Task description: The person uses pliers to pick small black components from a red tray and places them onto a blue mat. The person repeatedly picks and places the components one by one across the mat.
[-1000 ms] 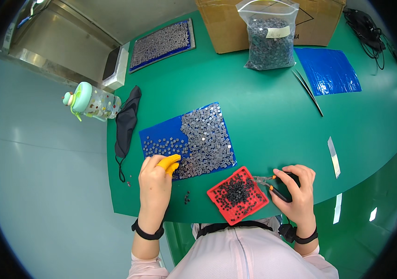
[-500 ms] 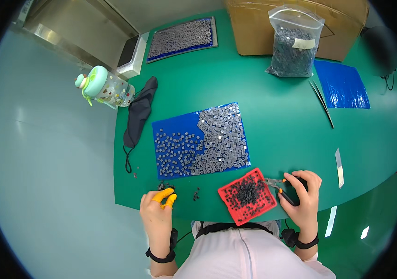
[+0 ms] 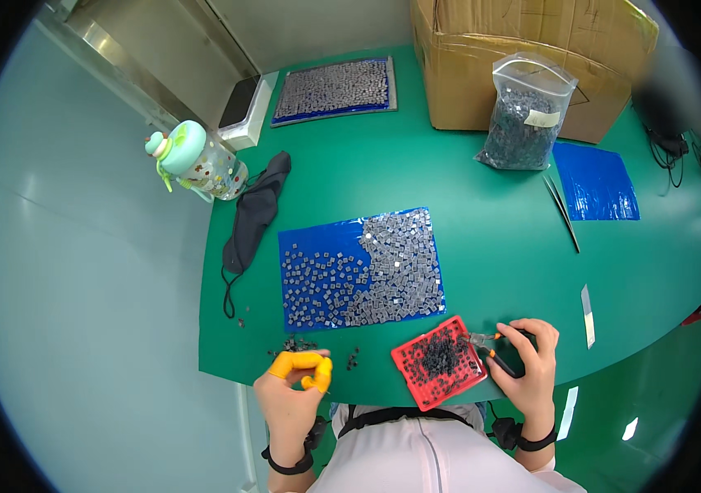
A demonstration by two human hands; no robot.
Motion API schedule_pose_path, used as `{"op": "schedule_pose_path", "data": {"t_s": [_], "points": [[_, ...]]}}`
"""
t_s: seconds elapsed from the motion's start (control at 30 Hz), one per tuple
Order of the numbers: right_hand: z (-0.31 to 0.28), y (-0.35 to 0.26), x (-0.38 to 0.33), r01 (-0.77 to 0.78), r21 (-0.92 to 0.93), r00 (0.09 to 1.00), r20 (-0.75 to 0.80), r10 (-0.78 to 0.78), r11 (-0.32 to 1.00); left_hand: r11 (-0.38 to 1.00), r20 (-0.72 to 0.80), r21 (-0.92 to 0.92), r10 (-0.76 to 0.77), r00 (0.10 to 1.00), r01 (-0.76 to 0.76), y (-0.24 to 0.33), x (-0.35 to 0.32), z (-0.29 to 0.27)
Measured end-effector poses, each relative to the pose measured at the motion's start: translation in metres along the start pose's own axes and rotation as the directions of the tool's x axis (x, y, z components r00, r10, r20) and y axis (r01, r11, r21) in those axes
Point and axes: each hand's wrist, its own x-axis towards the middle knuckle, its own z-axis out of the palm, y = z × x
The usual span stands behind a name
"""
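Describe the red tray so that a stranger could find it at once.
On the green table mat, look at the near edge, just below the big blue sheet covered with small grey squares. The red tray sits beside the right hand; it is the only red grid, holding dark parts.

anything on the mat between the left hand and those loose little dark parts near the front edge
Nothing visible. The left hand, with yellow finger cots, sits at the table's front edge, and the loose dark parts lie scattered on bare green mat right by its fingertips. The blue tray lies farther back.
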Motion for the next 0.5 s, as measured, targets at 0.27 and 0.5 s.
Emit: {"op": "schedule_pose_path", "data": {"t_s": [0.27, 0.5], "points": [[-0.005, -0.034, 0.027, 0.175, 0.171, 0.982, 0.045, -0.185, 0.970, 0.828, 0.466, -0.501, 0.012, 0.885, 0.252, 0.011, 0.014, 0.019], [-0.007, -0.056, 0.038, 0.189, 0.325, 0.978, 0.025, -0.209, 0.927, 0.626, 0.546, -0.696, 0.144, 0.825, 0.352, 0.021, 0.018, 0.038]]}}
